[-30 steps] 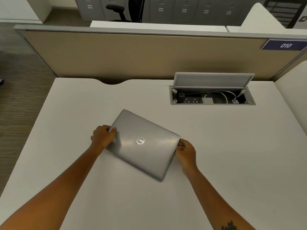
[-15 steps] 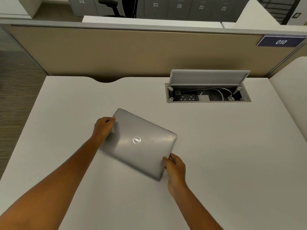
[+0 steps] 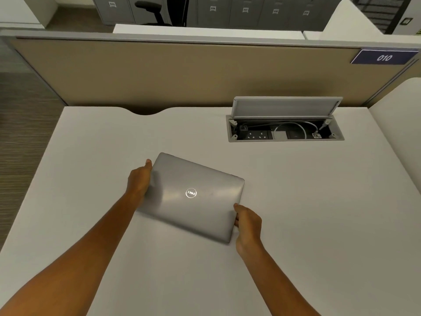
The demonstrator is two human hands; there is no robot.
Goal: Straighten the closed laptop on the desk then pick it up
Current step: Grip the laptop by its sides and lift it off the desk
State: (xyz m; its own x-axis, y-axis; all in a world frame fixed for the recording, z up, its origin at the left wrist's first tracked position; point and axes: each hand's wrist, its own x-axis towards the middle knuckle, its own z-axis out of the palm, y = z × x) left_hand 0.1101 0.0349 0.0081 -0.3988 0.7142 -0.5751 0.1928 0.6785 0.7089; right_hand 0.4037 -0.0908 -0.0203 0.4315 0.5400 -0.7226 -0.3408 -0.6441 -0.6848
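Both hands bracket the skewed laptop [image 3: 191,197] mid-frame: left hand [image 3: 139,179] fingers cup one edge, right hand [image 3: 248,221] fingers pinch the other, to swivel it square on the bench [image 3: 319,213].

Just one head-worn wide-angle view, looking forward and down over the desk [image 3: 296,224] from close up, partition [image 3: 182,71] at the far edge.

An office: desk partition [image 3: 182,71] numbered 010, lockers [image 3: 243,10], swivel chair [image 3: 152,10].
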